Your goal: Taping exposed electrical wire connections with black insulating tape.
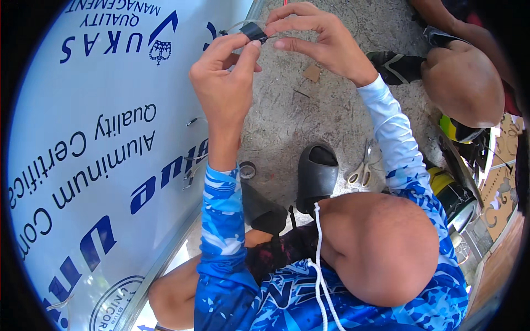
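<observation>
At the top of the view my left hand (226,83) is closed, its thumb and forefinger pinching a strip of black tape (253,31). The tape lies around or against a thin wire, and a pale clear wire (237,25) loops out beside it. My right hand (326,41) sits just to the right, fingertips close to the tape's end. Its thumb and forefinger come together around a thin wire that is hard to make out. A small part of something red (285,2) shows above the right fingers.
A large white printed panel (110,132) covers the left side. Scissors (365,161) and a tape roll (243,165) lie on the concrete floor (287,110), near my dark slipper (316,182). Another person's knee (464,83) and cardboard (499,187) are at the right.
</observation>
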`<state>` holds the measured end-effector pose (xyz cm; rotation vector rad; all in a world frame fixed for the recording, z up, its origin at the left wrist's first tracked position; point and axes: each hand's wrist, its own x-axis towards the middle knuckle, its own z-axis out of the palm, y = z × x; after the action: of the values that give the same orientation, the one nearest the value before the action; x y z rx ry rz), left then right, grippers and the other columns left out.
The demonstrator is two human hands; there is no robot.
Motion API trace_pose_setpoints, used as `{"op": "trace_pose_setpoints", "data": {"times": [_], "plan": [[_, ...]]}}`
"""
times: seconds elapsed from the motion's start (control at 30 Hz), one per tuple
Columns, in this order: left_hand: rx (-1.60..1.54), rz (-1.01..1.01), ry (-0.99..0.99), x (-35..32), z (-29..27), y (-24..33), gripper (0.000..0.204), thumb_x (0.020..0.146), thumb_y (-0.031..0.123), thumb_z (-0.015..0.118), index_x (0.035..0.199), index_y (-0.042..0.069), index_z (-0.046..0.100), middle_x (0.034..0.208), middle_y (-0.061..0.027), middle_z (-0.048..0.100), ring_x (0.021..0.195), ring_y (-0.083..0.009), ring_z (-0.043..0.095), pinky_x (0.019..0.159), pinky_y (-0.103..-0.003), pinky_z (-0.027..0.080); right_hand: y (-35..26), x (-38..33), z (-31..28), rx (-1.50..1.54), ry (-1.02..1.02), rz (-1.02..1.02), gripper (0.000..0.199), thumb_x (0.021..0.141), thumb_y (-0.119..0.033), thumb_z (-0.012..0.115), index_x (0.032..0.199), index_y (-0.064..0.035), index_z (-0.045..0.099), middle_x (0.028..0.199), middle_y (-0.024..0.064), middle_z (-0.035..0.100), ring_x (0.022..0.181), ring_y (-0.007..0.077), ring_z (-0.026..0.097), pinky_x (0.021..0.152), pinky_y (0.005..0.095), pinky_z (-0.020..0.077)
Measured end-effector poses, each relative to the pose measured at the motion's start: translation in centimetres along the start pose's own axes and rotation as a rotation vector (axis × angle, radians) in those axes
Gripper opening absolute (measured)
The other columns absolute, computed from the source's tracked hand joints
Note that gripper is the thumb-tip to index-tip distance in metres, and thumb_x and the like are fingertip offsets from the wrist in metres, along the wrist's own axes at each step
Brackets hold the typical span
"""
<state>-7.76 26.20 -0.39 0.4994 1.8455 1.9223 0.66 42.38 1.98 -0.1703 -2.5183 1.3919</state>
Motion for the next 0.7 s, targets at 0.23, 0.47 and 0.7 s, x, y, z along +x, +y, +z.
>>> {"op": "trace_pose_setpoints", "data": {"times": [0.23, 0.47, 0.7], "plan": [[0.039, 0.158, -0.097, 0.6, -0.5, -0.6, 0.013, 0.082, 0.0, 0.068, 0.093, -0.004, 0.066, 0.101, -0.0064, 0.063, 0.062, -0.0074, 0.059, 0.04, -0.017, 0.035, -0.2, 0.2, -0.5, -0.099, -0.064, -0.037, 0.019, 0.081, -0.015, 0.072, 0.097, -0.0049, 0.068, 0.103, 0.0092, 0.061, 0.097, 0.0239, 0.055, 0.084, 0.0363, 0.044], [-0.013, 0.105, -0.072, 0.3, -0.4, 0.8, 0.014, 0.077, 0.003, 0.072, 0.09, 0.0, 0.071, 0.092, -0.0031, 0.065, 0.064, -0.0059, 0.055, 0.05, -0.019, 0.04, -1.8, 0.4, -1.9, -0.222, -0.166, -0.085, 0.02, 0.084, -0.018, 0.069, 0.098, -0.0047, 0.069, 0.099, 0.008, 0.062, 0.091, 0.0211, 0.056, 0.079, 0.0341, 0.0455], [0.109, 0.282, -0.112, 0.3, -0.3, 1.5, 0.018, 0.075, 0.0, 0.075, 0.093, 0.0, 0.072, 0.096, -0.0025, 0.064, 0.065, -0.0034, 0.051, 0.044, -0.016, 0.037, -2.9, 1.2, -3.0, -0.313, -0.259, -0.134, 0.021, 0.086, -0.021, 0.067, 0.099, -0.0044, 0.069, 0.096, 0.0069, 0.063, 0.086, 0.0184, 0.057, 0.074, 0.032, 0.047]]}}
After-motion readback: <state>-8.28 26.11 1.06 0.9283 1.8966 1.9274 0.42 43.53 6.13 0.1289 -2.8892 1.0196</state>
